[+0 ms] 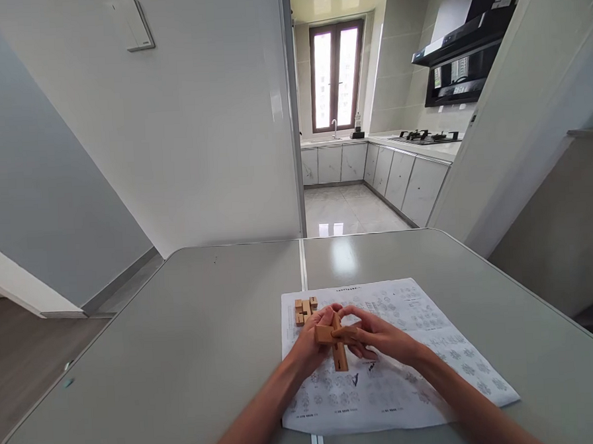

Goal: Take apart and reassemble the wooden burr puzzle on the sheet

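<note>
Above a printed paper sheet [405,402], both hands meet around a partly joined wooden burr puzzle [339,355] made of crossing notched sticks. One stick points down toward me, and others cross it sideways. My left hand [307,346] is closed on the puzzle's left side. My right hand [382,331] grips its right side, with the thumb and fingers at the right-hand piece. Parts of the fingers are hidden behind the wood. Just beyond my left hand, several loose wooden puzzle pieces [305,307] lie together on the sheet's upper left corner.
The sheet shows rows of small line diagrams and lies on a grey table [184,347] with a pale seam [303,265] down the middle. A white wall [211,120] rises behind on the left. Through a doorway is a kitchen with cabinets [330,164] and a gas stove [428,137].
</note>
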Demonstrator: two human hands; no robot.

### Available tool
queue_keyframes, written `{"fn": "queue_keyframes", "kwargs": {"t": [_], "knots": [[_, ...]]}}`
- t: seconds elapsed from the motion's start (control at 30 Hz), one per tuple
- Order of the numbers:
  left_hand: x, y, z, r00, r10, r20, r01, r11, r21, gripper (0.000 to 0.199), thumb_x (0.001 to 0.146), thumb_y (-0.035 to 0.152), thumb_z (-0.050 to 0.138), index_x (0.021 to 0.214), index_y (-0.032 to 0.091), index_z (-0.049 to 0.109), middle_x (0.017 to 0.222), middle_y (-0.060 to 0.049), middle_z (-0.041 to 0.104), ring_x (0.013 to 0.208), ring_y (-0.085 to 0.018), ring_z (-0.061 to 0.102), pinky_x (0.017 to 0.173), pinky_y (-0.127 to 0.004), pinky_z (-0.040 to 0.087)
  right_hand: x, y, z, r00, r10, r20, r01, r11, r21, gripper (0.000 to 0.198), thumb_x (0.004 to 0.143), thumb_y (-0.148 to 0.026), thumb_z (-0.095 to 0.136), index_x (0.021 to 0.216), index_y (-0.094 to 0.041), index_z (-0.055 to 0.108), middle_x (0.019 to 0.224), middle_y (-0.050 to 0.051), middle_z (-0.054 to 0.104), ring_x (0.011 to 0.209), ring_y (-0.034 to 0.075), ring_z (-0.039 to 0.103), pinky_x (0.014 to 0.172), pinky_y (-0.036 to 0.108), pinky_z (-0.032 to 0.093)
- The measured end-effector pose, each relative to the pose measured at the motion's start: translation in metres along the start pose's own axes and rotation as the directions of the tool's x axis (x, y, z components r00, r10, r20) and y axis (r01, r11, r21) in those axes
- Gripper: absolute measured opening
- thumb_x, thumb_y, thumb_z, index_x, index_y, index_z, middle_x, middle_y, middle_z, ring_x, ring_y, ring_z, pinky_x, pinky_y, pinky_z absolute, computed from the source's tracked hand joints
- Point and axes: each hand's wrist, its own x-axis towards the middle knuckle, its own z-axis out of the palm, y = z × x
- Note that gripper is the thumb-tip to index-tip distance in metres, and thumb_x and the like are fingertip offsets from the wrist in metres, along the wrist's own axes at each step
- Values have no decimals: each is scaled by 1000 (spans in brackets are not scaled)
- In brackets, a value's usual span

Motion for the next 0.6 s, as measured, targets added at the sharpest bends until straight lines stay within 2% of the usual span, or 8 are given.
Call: {"fn": "queue_keyframes", "kwargs": {"t": [0.07, 0.17, 0.33, 0.43, 0.6], "knots": [[0, 0, -3, 999, -20, 27, 19, 1000, 22, 49, 85, 56, 76, 112, 16, 67, 83, -1, 59, 68, -12, 53, 65, -23, 42, 0, 0, -1, 998, 21, 66, -21, 1000, -5, 38, 101, -55, 56, 109, -19, 56, 66, -5, 60, 46, 7, 40, 49, 22, 31], [1, 0, -5, 999, -19, 41, 17, 998, 55, 48, 83, 58, 77, 106, 16, 67, 83, 0, 54, 64, -10, 47, 64, -23, 39, 1, -1, -2, 990, 39, 133, -37, 999, -24, 41, 101, -56, 55, 92, -16, 59, 68, -3, 60, 45, 5, 37, 47, 22, 29], [0, 2, -4, 996, -42, 81, 34, 994, 107, 45, 84, 59, 75, 95, 16, 69, 98, -5, 56, 69, -11, 49, 65, -26, 41, 0, -5, -1, 973, 66, 221, -60, 998, -34, 41, 101, -56, 56, 91, -16, 60, 66, -3, 59, 47, 5, 32, 46, 22, 24], [0, 4, -5, 996, -54, 77, 44, 992, 122, 46, 85, 59, 74, 98, 15, 70, 104, -8, 58, 71, -13, 52, 65, -26, 42, 0, -5, 0, 966, 66, 249, -61, 998, -28, 40, 101, -54, 56, 90, -16, 60, 67, -3, 60, 46, 5, 32, 45, 22, 24], [0, 5, -5, 987, -115, 111, 107, 992, 71, 47, 87, 59, 71, 105, 16, 69, 99, -8, 62, 76, -16, 59, 70, -27, 46, 2, 2, 2, 966, 22, 259, -32, 999, 34, 38, 101, -52, 58, 91, -16, 59, 71, 0, 66, 47, 6, 43, 52, 23, 38]]}}
